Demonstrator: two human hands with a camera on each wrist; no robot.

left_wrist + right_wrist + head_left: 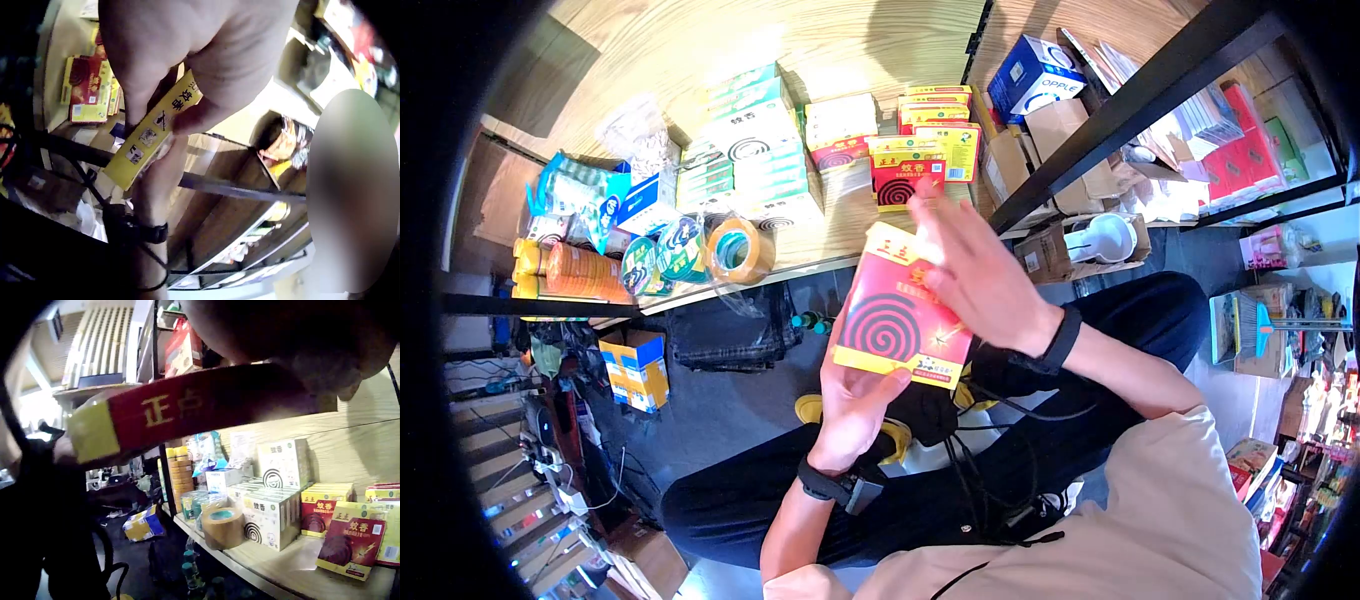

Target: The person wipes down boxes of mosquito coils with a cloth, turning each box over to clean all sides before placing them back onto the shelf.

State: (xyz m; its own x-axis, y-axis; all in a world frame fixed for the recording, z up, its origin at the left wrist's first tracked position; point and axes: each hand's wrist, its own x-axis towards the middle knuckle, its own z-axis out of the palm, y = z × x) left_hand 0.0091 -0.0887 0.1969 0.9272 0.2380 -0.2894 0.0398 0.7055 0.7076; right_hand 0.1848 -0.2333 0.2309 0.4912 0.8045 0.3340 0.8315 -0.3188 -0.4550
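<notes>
A red and yellow mosquito coil box (pixel 885 315) with a dark spiral on its front is held up before the body, tilted in the head view. My left hand (pixel 855 405) grips its lower end, the thumb over the front face. Across the upper right part of the box lies my right hand (pixel 990 275), its fingers stretched out past the edge. The left wrist view shows the yellow narrow side of the box (pixel 150 134) beneath the left hand. In the right wrist view the red side of the box (pixel 187 406) runs under the right hand (pixel 294 337).
On the wooden shelf (pixel 840 245) stand red and yellow mosquito coil boxes (pixel 897 172), white and green coil boxes (pixel 750 140) and a roll of tape (pixel 740 250). A black metal post (pixel 1120 120) crosses the right side. Cartons (pixel 1060 150) stand beyond it.
</notes>
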